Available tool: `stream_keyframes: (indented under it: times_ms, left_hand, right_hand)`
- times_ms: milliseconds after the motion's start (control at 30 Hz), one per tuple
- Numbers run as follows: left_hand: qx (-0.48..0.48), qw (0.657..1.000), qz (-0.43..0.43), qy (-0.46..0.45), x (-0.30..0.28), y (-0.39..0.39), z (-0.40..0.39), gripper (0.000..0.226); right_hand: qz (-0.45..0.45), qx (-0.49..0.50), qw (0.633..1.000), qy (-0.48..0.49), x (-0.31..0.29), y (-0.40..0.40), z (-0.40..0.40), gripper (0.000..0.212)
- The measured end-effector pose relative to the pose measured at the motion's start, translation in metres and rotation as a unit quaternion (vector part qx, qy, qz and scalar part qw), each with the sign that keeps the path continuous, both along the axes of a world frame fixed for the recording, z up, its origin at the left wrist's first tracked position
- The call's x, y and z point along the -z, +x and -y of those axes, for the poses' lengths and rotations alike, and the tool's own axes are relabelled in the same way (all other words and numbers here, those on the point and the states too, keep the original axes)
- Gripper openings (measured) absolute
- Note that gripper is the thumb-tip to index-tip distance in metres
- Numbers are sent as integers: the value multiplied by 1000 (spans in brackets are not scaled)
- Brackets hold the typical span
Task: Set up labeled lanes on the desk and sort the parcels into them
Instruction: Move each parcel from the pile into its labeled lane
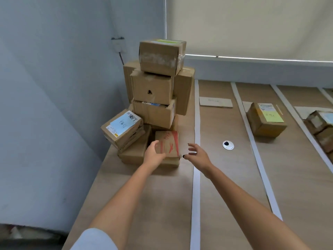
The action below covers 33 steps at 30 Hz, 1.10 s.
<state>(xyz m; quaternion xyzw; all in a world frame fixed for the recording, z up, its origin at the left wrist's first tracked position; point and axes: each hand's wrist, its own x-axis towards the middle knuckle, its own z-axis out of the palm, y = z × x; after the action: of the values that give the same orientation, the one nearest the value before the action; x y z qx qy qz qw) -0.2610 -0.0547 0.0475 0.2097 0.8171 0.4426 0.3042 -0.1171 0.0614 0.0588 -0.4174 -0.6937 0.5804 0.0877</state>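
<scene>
A pile of cardboard parcels [153, 91] stands at the desk's far left corner. At its front lies a small box with red print [168, 143] on top of another flat box. My left hand [153, 155] touches the left front of that red-printed box, fingers lightly bent. Just to the right of the box hovers my right hand [197, 152], fingers spread, touching nothing. A tilted box with a blue note [121, 128] leans at the pile's left. White tape strips [196, 177] split the desk [162, 204] into lanes.
A card label [215, 102] lies at the far end of the first lane. One parcel with a yellow note [266, 120] sits in the second lane, more parcels [320, 127] in the third. A round cable grommet [228, 145] is in the first lane. The wall is close on the left.
</scene>
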Motion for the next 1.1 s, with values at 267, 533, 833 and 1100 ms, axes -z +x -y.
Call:
stream_keyframes:
  times_ms: [267, 533, 833, 1100]
  left_hand:
    - [-15, 998, 53, -26, 44, -36, -16, 75]
    - [-37, 995, 90, -33, 61, -38, -27, 67]
    - [-42, 995, 93, -10, 33, -3, -28, 67]
    - [-51, 994, 80, 46, 1, 90, -57, 58]
  right_hand:
    - [31, -18, 999, -7, 33, -56, -6, 66]
    - [26, -15, 998, -50, 56, -74, -4, 64]
    - [-11, -8, 999, -40, 35, -38, -9, 59]
    - [-54, 36, 997, -40, 7, 58, -34, 55]
